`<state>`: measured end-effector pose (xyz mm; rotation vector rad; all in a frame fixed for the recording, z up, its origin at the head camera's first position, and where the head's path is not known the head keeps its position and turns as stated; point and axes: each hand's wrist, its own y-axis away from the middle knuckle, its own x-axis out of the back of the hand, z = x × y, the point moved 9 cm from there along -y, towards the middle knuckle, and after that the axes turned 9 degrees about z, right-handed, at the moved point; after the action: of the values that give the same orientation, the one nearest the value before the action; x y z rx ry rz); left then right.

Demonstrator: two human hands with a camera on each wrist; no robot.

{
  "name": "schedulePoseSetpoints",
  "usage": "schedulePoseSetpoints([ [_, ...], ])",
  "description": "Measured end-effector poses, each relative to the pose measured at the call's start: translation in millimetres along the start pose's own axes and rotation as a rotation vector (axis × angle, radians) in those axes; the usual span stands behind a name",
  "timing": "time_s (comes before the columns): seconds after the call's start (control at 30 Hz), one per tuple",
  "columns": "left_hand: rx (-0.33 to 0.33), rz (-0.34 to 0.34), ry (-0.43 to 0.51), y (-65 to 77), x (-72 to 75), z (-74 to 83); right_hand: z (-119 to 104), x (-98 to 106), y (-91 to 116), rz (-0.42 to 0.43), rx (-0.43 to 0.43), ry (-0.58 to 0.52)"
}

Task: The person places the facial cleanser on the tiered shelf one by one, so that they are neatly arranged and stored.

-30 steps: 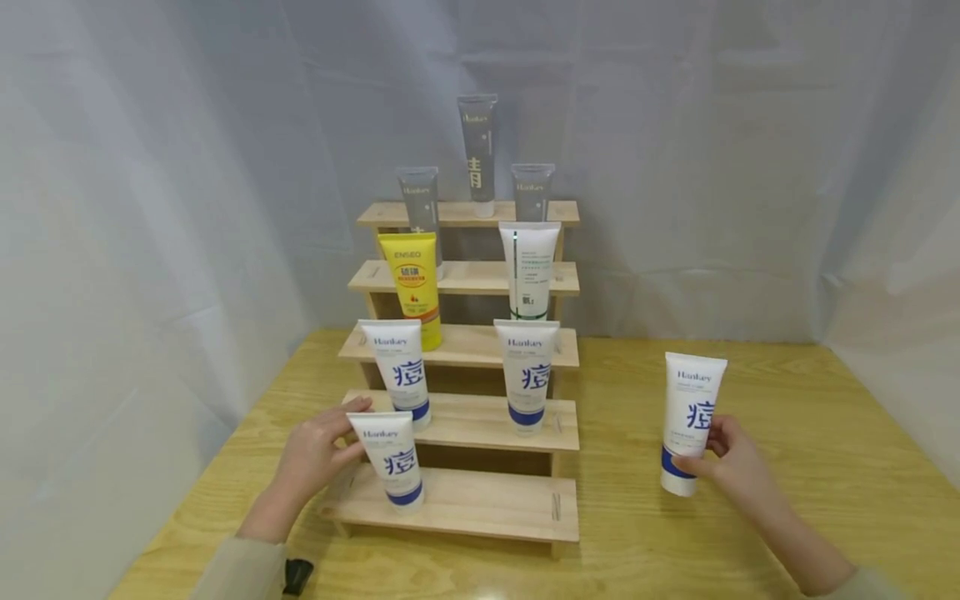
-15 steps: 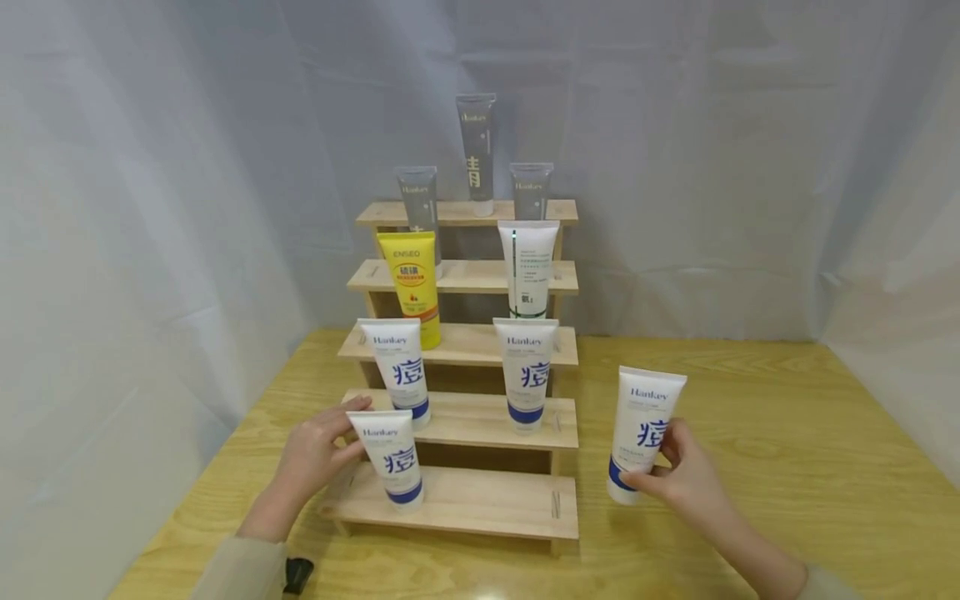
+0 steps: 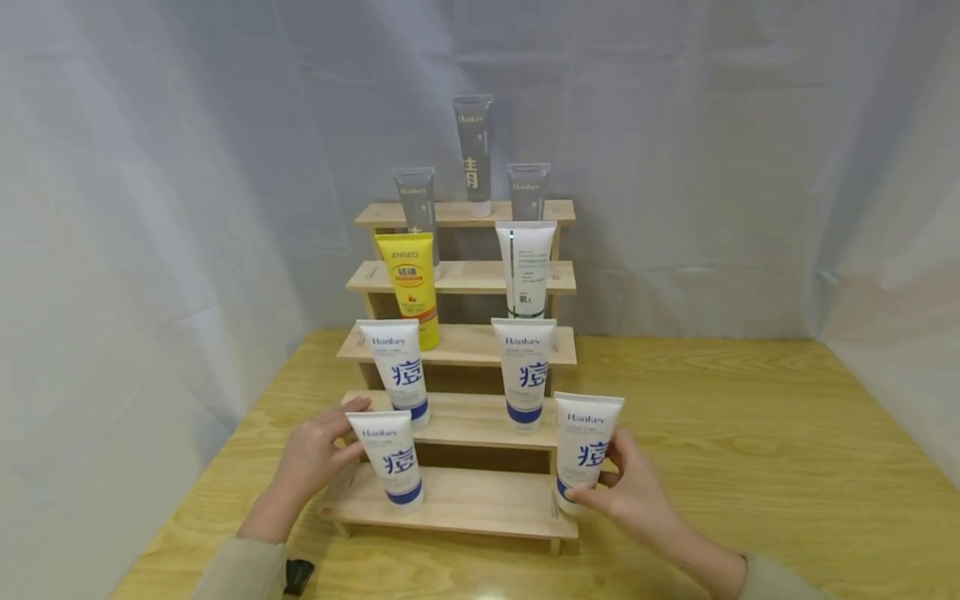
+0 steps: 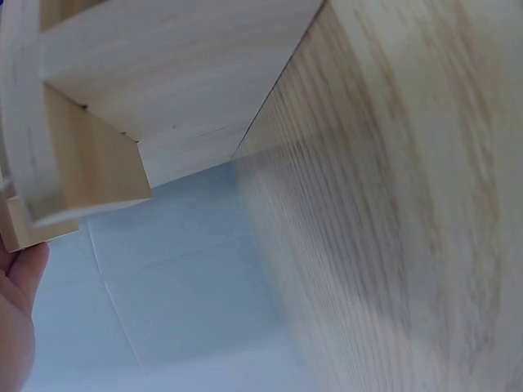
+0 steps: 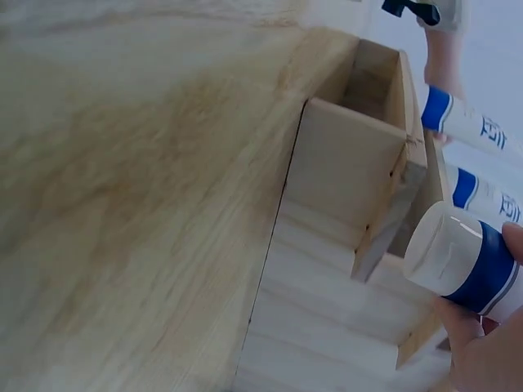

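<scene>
In the head view, my right hand [image 3: 637, 492] holds a white squeeze tube [image 3: 585, 429] with blue lettering and a blue band, cap down, at the right end of the bottom step. The right wrist view shows this tube's cap [image 5: 433, 245] close beside the wooden stand. My left hand [image 3: 311, 450] grips the left end of the second step of the tiered wooden display stand [image 3: 480, 500], fingers above and thumb below. A matching white tube [image 3: 390, 458] stands on the bottom step near that thumb. Two more alike, a left tube [image 3: 397, 367] and a right tube [image 3: 527, 375], stand one step up.
A yellow tube [image 3: 411, 287] and a white-and-green tube [image 3: 527, 271] stand on the third step. Grey tubes occupy the upper steps, with one grey tube [image 3: 474, 154] at the top. A black object [image 3: 297, 575] lies by the left sleeve. A pale curtain [image 3: 705, 167] hangs behind the table.
My right hand has carried the white tube leftward and somewhat lower, from over the table to the bottom step's right end. The left hand has stayed in place.
</scene>
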<state>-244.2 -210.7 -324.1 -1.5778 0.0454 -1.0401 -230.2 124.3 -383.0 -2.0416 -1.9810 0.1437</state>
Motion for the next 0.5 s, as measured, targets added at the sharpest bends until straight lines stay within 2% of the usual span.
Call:
schedulePoseSetpoints([
  [0.1,0.002,-0.001,-0.003,-0.2,-0.5,-0.1,-12.3,-10.9,3.5,0.0,-0.011,-0.009],
  [0.23,0.002,0.0,-0.001,-0.9,-0.9,0.3,-15.6,-23.0,5.2,-0.011,-0.035,-0.037],
  [0.5,0.007,0.0,-0.001,0.0,-1.2,-0.3,-16.9,-34.5,6.3,-0.014,0.017,-0.017],
])
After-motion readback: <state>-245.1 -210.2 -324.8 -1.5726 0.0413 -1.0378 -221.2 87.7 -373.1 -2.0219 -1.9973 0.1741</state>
